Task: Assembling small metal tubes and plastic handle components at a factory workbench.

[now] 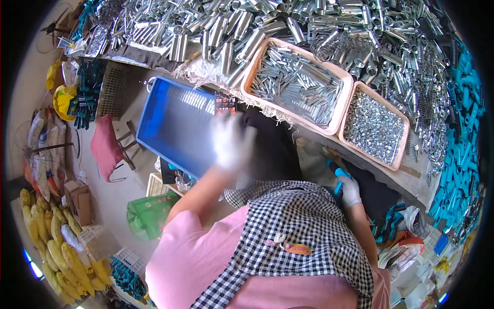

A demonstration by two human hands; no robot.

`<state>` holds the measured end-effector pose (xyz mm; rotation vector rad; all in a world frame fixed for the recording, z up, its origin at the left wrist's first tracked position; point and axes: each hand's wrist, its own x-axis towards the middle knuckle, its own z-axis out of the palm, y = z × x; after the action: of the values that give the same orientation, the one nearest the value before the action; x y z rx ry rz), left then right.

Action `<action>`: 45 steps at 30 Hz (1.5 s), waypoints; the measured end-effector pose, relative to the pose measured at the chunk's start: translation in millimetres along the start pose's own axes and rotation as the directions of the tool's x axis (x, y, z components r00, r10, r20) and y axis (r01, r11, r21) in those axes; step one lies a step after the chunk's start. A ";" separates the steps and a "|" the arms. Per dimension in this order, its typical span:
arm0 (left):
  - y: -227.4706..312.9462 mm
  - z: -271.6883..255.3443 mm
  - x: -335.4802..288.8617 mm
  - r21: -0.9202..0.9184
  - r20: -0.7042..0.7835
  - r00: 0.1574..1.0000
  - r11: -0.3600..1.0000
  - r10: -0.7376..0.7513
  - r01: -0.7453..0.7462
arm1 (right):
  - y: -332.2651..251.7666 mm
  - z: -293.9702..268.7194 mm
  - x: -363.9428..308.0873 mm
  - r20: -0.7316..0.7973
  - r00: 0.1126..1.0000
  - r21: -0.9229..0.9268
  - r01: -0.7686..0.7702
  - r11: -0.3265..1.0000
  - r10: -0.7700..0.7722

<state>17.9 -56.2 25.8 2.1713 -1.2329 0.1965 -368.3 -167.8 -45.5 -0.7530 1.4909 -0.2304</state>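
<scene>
My left hand (234,143), in a white glove, is smeared by motion at the right side of a blue bin (153,109); its fingers cannot be made out. Rows of slim silver pieces (193,100) lie at the bin's far end, and blur covers part of its inside. At the right, low beside the bench edge, my gloved right hand (351,190) is closed around a teal-and-black piece shaped like a tool handle (337,170). Its far end sticks out past the fingers, while the grip hides the rest.
Metal tubes (226,31) are heaped across the bench. On its near edge stand a pink tray of thin rods (346,85) and a smaller tray of tiny metal parts (404,139). Teal pieces (458,154) pile up at the right. A stool with a pink cover (105,147) stands left.
</scene>
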 end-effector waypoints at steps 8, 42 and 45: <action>165.6 106.3 -36.7 -0.253 0.967 0.108 0.874 0.229 0.415 | 107.0 -17.4 109.2 0.082 0.997 0.545 -0.040 0.837 -0.006; 160.9 335.7 -200.2 -0.365 0.931 0.181 0.780 0.317 0.508 | 33.7 -8.1 26.8 0.012 1.000 0.287 -0.023 0.958 0.021; 175.2 306.6 -169.0 -0.387 0.918 0.133 0.773 0.373 0.503 | 39.9 -14.6 28.0 -0.021 1.000 0.345 0.005 0.939 0.002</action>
<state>-270.5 -177.7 -209.4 1.4744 -1.4292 -1.8667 -391.3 -158.2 -89.9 -0.4694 1.4196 -0.4889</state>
